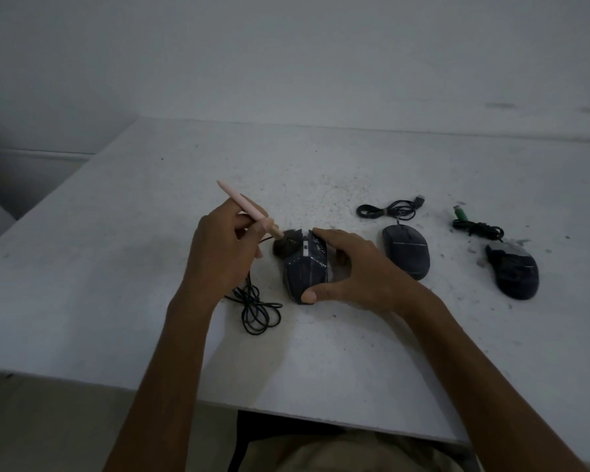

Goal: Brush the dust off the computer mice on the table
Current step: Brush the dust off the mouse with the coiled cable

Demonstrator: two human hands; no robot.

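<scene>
Held mouse (305, 267): a dark angular mouse is sitting on the white worktop (116, 267) near the middle, its long axis running near to far, the button end pointing away toward the far edge and tipping slightly left.
Right hand (351, 270): it is clamping this mouse from the right side, thumb pressing at the near end and a fingertip reaching over the far end, so the mouse is lying in the curl of the hand.
Left hand (222, 247): it is closing round a brush (252, 216), pinching the pink handle like a pen, just left of the mouse.
Brush direction: the handle is slanting up and away to the far left, while the dark bristle head is pointing down and right, touching the mouse's far left corner.
Cable (258, 308): a black cord is lying in loose loops on the worktop, left of the mouse and near the left wrist.
Middle mouse (406, 250): a rounded black mouse is resting just right of the right hand, nose pointing far, with its coiled lead beyond it.
Right mouse (513, 269): a third dark mouse is lying well apart to the right, nose aimed far left, its lead ending in a green plug (460, 213).
Worktop surface: pale specks and dust are scattering around the mice.
</scene>
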